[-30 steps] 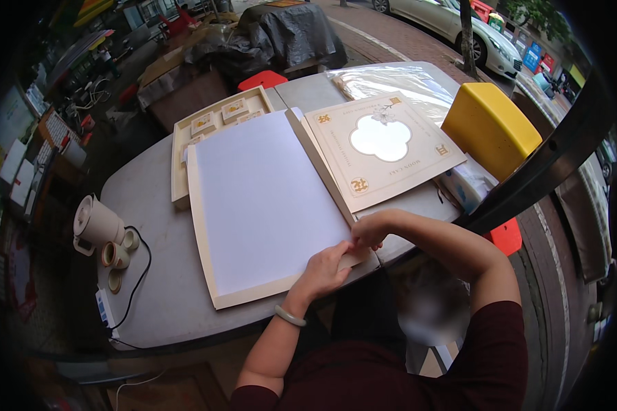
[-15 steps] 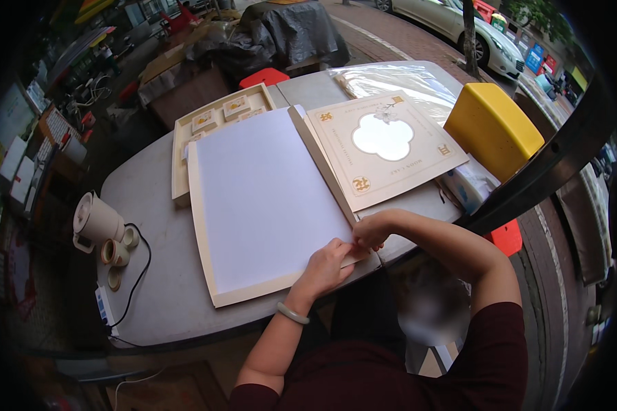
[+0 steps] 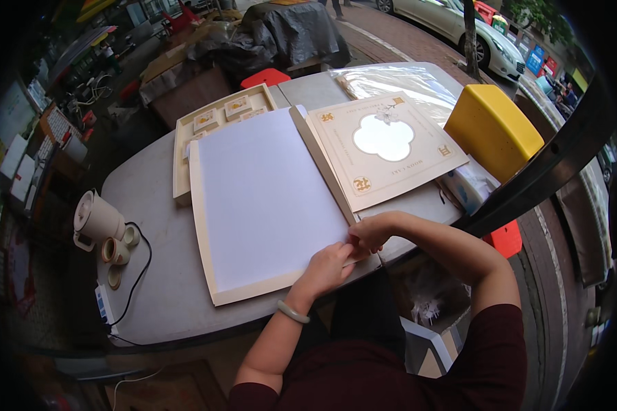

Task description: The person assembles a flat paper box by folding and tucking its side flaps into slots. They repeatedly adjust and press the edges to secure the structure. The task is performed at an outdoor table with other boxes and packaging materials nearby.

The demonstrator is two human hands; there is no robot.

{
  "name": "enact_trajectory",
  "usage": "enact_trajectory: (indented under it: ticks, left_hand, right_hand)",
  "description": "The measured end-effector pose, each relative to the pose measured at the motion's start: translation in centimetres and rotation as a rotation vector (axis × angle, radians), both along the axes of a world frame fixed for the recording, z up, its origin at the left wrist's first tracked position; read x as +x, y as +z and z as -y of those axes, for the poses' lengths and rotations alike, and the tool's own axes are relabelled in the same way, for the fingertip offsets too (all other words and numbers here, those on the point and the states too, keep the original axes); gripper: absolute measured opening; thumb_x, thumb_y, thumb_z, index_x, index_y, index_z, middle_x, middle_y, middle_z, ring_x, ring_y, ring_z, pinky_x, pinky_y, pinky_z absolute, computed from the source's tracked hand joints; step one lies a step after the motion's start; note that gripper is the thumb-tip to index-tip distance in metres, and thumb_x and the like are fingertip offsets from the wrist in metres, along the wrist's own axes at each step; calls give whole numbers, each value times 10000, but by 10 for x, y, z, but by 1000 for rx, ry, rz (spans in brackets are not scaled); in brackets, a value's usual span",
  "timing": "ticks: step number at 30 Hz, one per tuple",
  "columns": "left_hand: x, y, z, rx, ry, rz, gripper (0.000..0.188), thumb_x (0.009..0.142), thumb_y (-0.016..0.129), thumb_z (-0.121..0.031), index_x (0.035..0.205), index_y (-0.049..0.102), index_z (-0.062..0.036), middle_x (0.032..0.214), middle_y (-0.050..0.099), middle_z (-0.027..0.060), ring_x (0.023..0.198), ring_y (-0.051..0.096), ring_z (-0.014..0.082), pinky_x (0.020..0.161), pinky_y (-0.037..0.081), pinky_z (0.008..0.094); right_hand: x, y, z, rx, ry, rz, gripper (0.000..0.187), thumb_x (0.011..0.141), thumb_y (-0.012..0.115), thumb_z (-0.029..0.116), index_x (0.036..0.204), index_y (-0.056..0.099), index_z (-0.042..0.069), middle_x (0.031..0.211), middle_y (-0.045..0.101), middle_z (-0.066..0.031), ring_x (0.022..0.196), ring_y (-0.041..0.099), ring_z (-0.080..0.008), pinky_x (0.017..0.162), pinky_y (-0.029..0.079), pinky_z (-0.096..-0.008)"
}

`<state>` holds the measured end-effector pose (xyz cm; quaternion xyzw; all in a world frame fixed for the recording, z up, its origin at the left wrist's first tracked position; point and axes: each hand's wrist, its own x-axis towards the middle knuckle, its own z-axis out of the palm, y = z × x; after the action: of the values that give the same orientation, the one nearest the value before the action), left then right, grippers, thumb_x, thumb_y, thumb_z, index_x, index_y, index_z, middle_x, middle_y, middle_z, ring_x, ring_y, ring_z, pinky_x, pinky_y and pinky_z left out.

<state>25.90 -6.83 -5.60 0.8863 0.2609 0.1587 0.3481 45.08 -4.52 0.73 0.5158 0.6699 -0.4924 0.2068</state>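
Observation:
A large cardboard box panel (image 3: 267,205), white inside with cream folded edges, lies on the table in front of me. At its near right corner my left hand (image 3: 328,266) is closed on the cream edge, thumb and fingers pressed together. Right beside it, almost touching, my right hand (image 3: 371,233) is bent down with its fingers closed on the same corner. The exact grip of the fingertips is hidden. Joined along the panel's right side, or lying against it, is a cream printed cover (image 3: 332,157) with a flower-shaped window and gold decoration.
Behind the panel's left side stands a cream tray (image 3: 180,181) with small printed boxes (image 3: 238,105). An electric kettle (image 3: 96,218), small cups (image 3: 114,252) and a black cord (image 3: 146,260) are at the left. Clear plastic sheets (image 3: 397,83) and a yellow bin (image 3: 493,130) are at the right.
Both hands stay at the panel's near right corner. Their fingers have shifted slightly, and the panel keeps its place.

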Motion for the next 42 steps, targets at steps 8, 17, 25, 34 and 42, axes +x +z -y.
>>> enact_trajectory:
  ticks: [8, 17, 25, 34, 42]
  left_hand:
    - [0, -3, 5, 370, 9, 57, 176, 813, 690, -143, 983, 692, -97, 968, 595, 73, 889, 594, 277, 784, 481, 402]
    - [-4, -5, 7, 289, 17, 27, 112, 853, 639, -139, 943, 702, -120, 859, 602, 48, 826, 590, 254, 718, 451, 388]
    - [-4, -5, 6, 278, 37, 101, 60, 831, 655, -116, 876, 673, -81, 849, 645, 88, 822, 620, 284, 700, 497, 418]
    - [-4, -5, -1, 201, 0, 151, 88, 821, 676, -121, 883, 666, -59, 847, 674, 120, 811, 652, 319, 703, 521, 426]
    - [-21, -2, 23, 400, 140, 56, 250, 782, 744, -162, 969, 591, -99, 935, 574, 66, 931, 578, 244, 780, 435, 390]
  right_hand:
    - [4, -6, 3, 24, -19, -21, 185, 851, 607, 161, 891, 664, -11, 744, 683, -121, 682, 675, -207, 621, 550, -332]
    - [8, -16, 40, 413, 88, -39, 198, 839, 625, 176, 944, 682, 18, 884, 699, -219, 866, 694, -306, 766, 551, -406]
    - [2, -45, 78, 895, 16, -18, 129, 892, 530, 149, 944, 609, 61, 900, 594, -197, 765, 650, -380, 680, 545, -475]
    - [1, -54, 91, 942, -169, -56, 74, 881, 578, 127, 929, 614, 83, 907, 568, -175, 799, 625, -377, 702, 524, -452]
    - [-11, -59, 95, 1046, -154, -82, 48, 863, 559, 59, 905, 577, 48, 857, 533, -174, 762, 594, -383, 666, 513, -460]
